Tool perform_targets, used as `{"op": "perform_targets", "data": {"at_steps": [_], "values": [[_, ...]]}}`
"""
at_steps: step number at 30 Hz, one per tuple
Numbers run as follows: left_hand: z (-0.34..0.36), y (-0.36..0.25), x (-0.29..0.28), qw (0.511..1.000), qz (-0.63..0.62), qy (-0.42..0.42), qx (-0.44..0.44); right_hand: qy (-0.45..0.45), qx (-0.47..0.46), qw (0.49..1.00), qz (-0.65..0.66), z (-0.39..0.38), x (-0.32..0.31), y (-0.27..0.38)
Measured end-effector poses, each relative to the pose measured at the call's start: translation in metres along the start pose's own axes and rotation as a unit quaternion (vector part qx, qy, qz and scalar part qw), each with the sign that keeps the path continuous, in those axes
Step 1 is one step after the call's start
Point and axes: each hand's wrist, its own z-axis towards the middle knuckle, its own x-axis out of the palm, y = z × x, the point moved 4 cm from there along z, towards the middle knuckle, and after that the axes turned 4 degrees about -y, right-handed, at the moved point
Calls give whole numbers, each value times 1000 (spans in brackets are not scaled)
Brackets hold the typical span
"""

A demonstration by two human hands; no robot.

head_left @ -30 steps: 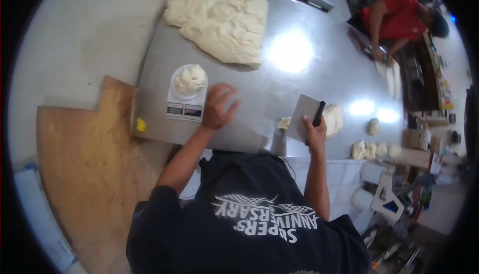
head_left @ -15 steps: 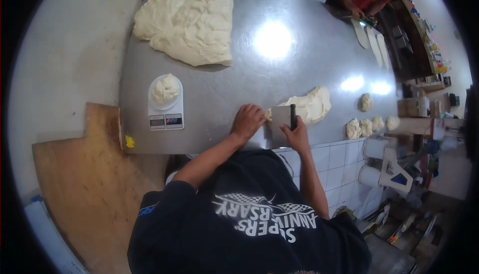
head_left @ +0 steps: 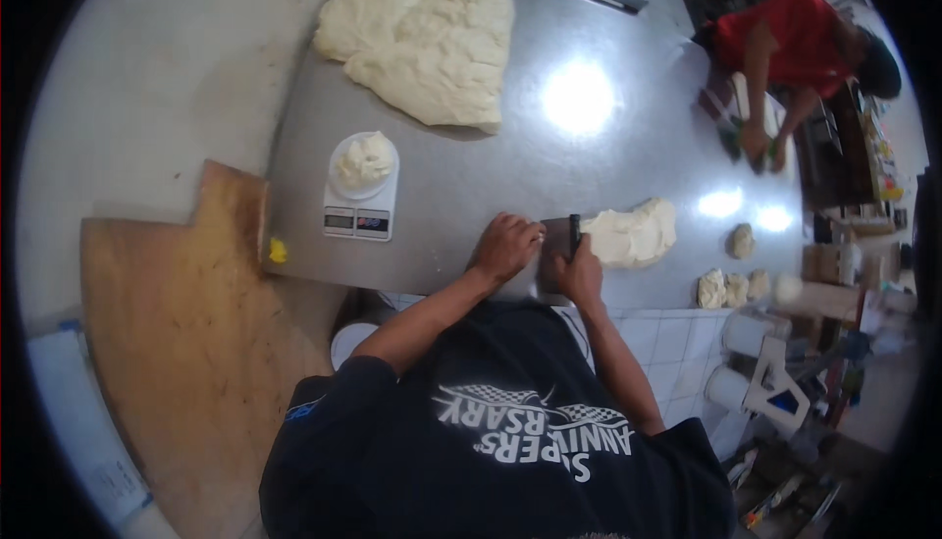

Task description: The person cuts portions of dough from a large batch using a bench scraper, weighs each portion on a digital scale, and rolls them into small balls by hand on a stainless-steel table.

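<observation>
My right hand (head_left: 581, 274) grips a metal dough scraper (head_left: 555, 243) by its dark handle, just left of a pale, oblong piece of dough (head_left: 633, 233) on the steel table. My left hand (head_left: 508, 248) is at the scraper's left side, fingers curled, with a small pale bit of dough (head_left: 540, 236) at the fingertips. Further left, a white kitchen scale (head_left: 360, 223) bears a lump of dough (head_left: 364, 158). Beyond it spreads a large slab of dough (head_left: 427, 44).
Several small dough pieces (head_left: 736, 289) lie near the table's right end, with another dough piece (head_left: 741, 240) behind them. Across the steel table (head_left: 471, 181), a person in red (head_left: 795, 44) leans over pale strips. A wooden board (head_left: 186, 343) stands left of the table.
The whole view has shifted, so the table sits further right. The scraper's blade looks narrower and is clear of the dough's left end. The co-worker leans further into view, hands lower over the strips.
</observation>
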Motion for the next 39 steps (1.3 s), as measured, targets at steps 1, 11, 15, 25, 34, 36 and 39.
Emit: {"op": "perform_targets", "data": {"at_steps": [1,11,15,25,34,36,39], "values": [[-2,9,-5,1000,9,-1,-3,9,2,1000,16,5,2,0],[3,63,-141,986,104,-120,-58,82,-24,965,246,17,31,22],[-11,72,-150,987,33,-116,-110,152,106,909,375,18,1,70],[1,91,-234,943,195,-254,-91,61,124,901,412,29,-39,62],[-5,142,-264,952,283,-115,-24,40,151,898,411,8,-29,36],[13,132,-263,956,277,-89,29,14,158,895,417,5,-30,32],[15,168,-249,977,196,-69,48,14,144,917,372,7,-30,31]]}}
